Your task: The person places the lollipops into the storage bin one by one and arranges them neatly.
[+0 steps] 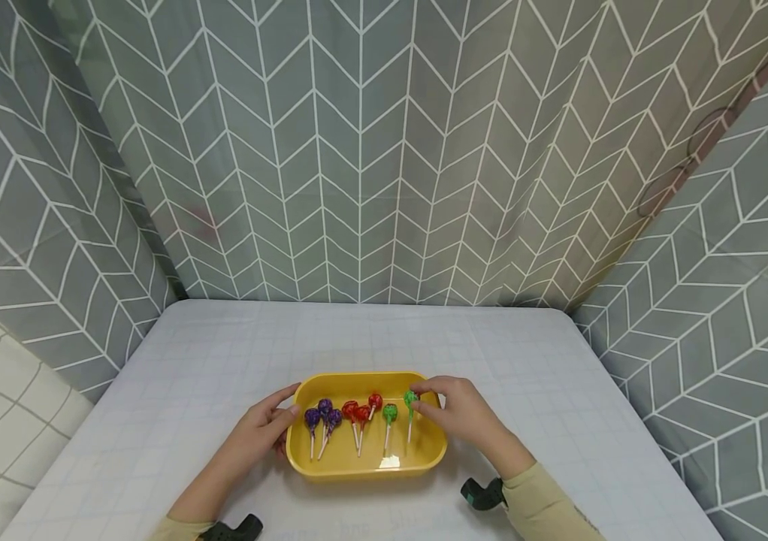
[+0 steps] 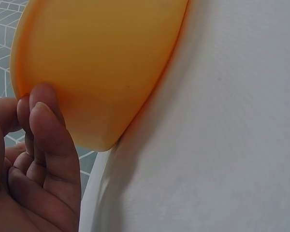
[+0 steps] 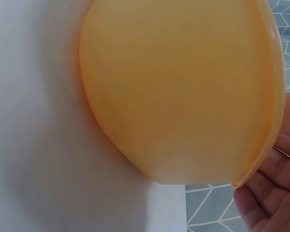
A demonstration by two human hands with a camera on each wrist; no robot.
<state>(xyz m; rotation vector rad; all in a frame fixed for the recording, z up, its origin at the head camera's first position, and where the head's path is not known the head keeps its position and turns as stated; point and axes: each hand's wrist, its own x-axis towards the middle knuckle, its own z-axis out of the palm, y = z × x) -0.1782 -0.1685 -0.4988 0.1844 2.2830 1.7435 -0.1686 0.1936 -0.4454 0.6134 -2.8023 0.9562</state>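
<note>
A yellow tray (image 1: 330, 467) with rounded corners sits on the table, holding lollipops in colour groups. Three purple lollipops (image 1: 325, 406) lie at the left, three red lollipops (image 1: 362, 413) in the middle. A green lollipop (image 1: 389, 412) lies to their right, its stick toward the near side. My right hand (image 1: 460, 409) reaches over the tray's right end and pinches another green lollipop (image 1: 411, 397) by its head, between thumb and forefinger. My left hand (image 1: 258, 432) grips the tray's left end, thumb at the rim; its fingers (image 2: 46, 116) show against the outer wall.
The tray stands on a table with a white cloth (image 1: 222, 353). Grey curtains (image 1: 384, 188) with white chevron lines hang behind and at both sides. Dark straps with small black devices (image 1: 482, 494) are on both wrists.
</note>
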